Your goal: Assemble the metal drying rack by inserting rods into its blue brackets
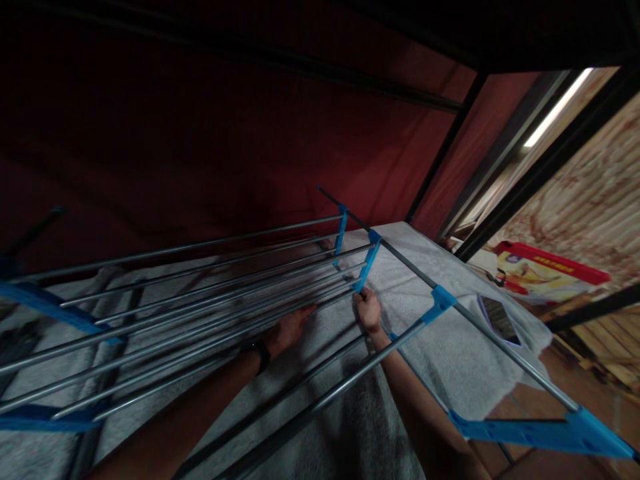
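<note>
A folding drying rack (200, 293) of grey metal rods and blue plastic joints lies over a pale grey blanket (430, 333). My right hand (369, 309) is closed around a rod just below a blue joint (367, 263). My left hand (290, 328), with a dark watch on its wrist, reaches under the rods; its fingers are stretched out along a rod and touch it. Both forearms pass beneath the rack's outer frame bar (350, 380).
A phone (499, 320) lies screen-up on the blanket at the right. Behind it stands a red and yellow box (545, 273). A dark red wall and black bed-frame posts (445, 147) close in the back. Wooden boards lie at the lower right.
</note>
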### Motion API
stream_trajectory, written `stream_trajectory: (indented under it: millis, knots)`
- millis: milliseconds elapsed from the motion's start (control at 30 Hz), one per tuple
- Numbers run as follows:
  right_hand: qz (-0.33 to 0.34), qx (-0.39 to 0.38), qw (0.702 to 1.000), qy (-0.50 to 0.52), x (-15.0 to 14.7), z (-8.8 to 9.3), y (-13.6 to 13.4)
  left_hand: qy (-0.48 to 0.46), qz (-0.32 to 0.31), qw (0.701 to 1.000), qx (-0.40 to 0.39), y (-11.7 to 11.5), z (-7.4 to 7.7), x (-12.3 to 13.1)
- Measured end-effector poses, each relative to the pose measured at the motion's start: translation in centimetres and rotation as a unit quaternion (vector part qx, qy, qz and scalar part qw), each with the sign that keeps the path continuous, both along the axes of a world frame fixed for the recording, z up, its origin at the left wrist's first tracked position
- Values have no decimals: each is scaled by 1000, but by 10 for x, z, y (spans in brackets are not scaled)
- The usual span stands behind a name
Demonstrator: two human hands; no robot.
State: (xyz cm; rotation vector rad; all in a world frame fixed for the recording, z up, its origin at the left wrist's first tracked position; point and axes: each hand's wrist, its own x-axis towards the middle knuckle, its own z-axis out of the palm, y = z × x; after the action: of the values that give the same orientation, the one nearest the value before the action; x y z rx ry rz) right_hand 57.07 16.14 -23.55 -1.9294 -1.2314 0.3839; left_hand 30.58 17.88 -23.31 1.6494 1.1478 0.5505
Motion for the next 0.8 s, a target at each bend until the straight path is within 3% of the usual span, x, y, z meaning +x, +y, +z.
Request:
stream_trajectory:
  millis: [200,400,800]
  knots:
    - [4,0,1000,7,2,-4,1,62,-36,992,105,1,-7,-1]
    - [1,-3,1000,-1,4,-10,1,10,-37,996,78,-4,0,2]
    - [16,10,1000,-14,4,-14,1,-3,-4,997,83,0,-6,0]
